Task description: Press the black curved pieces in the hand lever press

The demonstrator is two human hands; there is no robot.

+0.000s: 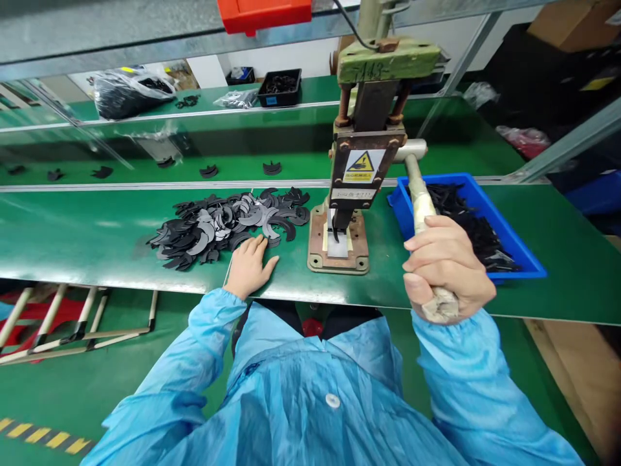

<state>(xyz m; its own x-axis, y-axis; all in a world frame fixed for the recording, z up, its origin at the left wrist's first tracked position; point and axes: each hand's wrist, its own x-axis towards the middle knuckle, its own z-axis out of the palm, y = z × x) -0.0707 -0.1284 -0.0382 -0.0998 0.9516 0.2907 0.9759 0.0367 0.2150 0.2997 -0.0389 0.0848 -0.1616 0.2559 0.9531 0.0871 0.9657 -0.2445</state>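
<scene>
My right hand (446,265) is wrapped around the taped lever handle (421,197) of a hand press (361,152), which stands upright on the green bench. Under the press's ram, on a small pale plate (338,246), sits a dark curved piece (336,234), partly covered by the ram. My left hand (251,265) rests palm down at the near edge of a pile of black and grey curved pieces (220,223), fingers stretched out and fingertips touching the pile. I see nothing held in it.
A blue bin (526,262) of dark thin parts stands right of the press. Behind the bench, single curved pieces (208,171) lie spaced along a green strip. Farther back are a black tray (280,90) and a plastic bag (130,94). A red bin (264,14) hangs overhead.
</scene>
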